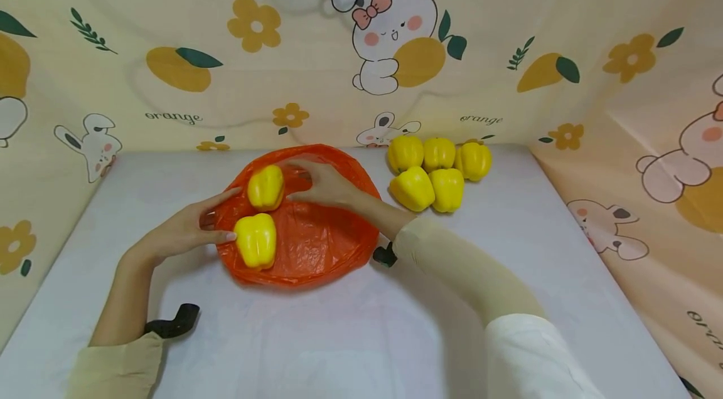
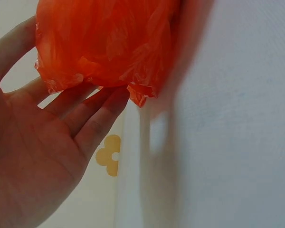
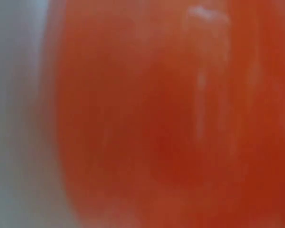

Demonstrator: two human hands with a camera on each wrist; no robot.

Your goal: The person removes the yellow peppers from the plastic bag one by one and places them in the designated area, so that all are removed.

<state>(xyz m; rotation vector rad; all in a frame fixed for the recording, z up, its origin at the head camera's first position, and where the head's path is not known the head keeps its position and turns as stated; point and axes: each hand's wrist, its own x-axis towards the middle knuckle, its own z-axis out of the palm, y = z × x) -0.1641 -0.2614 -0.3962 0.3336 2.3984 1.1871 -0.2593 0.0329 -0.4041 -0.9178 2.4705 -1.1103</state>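
A red-orange plastic bag point(image 1: 316, 242) sits on the white bench point(image 1: 350, 336) with its mouth spread wide and facing up. Two yellow bell peppers are in its left part: a rear pepper point(image 1: 266, 188) and, just in front of it, a front pepper point(image 1: 256, 241).

The person's left hand point(image 1: 183, 229) is at the bag's left edge, fingers spread and extended. Its thumb tip meets the left edge of the front pepper in the head view; whether it presses there cannot be told. The left wrist view shows the fingers reaching straight along the outside of the plastic.

The right hand point(image 1: 324, 184) reaches into the bag from the right, thumb and fingers parted and pointing toward the rear pepper, without a grip on it. Contact with that pepper cannot be made out, and the right wrist view is only blurred red plastic.

Five more yellow bell peppers point(image 1: 439, 174) stand clustered at the bench's far right, three behind and two in front, apart from the bag. A black wrist device point(image 1: 175, 322) is on the left arm. Behind the bench hangs a cream cloth point(image 1: 316, 82) printed with rabbits, flowers and fruit.
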